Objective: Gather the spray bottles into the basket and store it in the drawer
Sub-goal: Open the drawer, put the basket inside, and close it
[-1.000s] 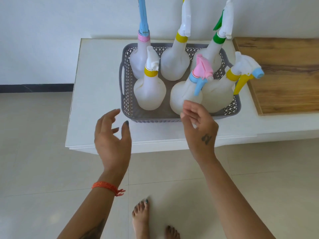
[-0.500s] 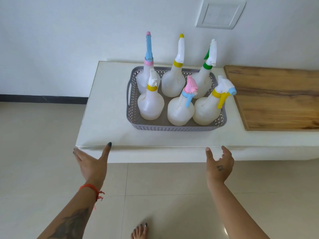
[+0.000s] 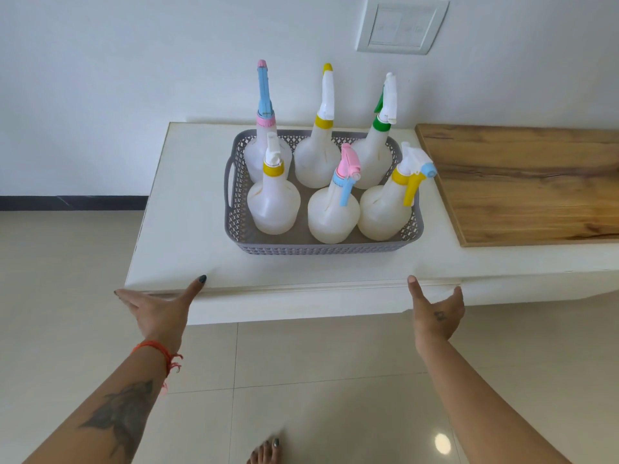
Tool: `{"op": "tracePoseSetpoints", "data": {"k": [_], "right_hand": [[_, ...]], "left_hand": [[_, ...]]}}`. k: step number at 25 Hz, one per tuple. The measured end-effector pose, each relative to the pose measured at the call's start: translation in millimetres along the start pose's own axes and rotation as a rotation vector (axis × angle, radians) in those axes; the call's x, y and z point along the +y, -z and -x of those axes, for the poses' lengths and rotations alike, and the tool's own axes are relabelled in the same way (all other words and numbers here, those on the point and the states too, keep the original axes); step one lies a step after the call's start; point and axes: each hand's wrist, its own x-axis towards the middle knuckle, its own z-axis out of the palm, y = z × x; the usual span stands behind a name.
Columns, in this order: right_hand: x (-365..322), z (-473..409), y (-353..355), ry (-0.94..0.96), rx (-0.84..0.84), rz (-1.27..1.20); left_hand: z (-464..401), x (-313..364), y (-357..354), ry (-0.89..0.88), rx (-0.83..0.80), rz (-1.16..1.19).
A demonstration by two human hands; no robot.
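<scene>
A grey perforated basket (image 3: 321, 249) stands on the white counter (image 3: 187, 209). Several translucent white spray bottles stand upright in it: one with a yellow collar (image 3: 273, 202) front left, one with a pink and blue trigger (image 3: 333, 212) front middle, one with a yellow trigger and blue nozzle (image 3: 385, 209) front right, and three behind. My left hand (image 3: 157, 309) is open at the counter's front edge, thumb on top. My right hand (image 3: 435, 313) is open at the same front edge, further right. Both hands are below the basket and apart from it.
A wooden board (image 3: 526, 182) lies on the counter right of the basket. A white switch plate (image 3: 400, 25) is on the wall behind. The counter's front panel (image 3: 301, 306) faces me above a tiled floor. My bare foot (image 3: 266, 452) shows below.
Both hands dropped from beside the basket to the counter's front edge and spread apart. The view pulled back and up, showing more wall.
</scene>
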Motion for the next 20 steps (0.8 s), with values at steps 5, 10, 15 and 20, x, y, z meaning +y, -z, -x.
{"op": "tracePoseSetpoints", "data": {"k": [5, 10, 15, 20], "right_hand": [[-1.8, -27.2, -0.5, 0.000, -0.092, 0.014], [-2.0, -41.2, -0.9, 0.008, -0.107, 0.051], [3.7, -38.8, 1.4, -0.001, -0.083, 0.075], [6.9, -35.4, 4.5, 0.017, -0.051, 0.138]], "left_hand": [[-0.5, -7.9, -2.7, -0.012, 0.050, -0.011], [1.7, -5.8, -1.9, -0.011, 0.080, -0.029], [4.3, -6.1, -2.4, 0.009, 0.092, -0.060], [6.1, -8.9, -0.9, 0.039, 0.120, -0.106]]}}
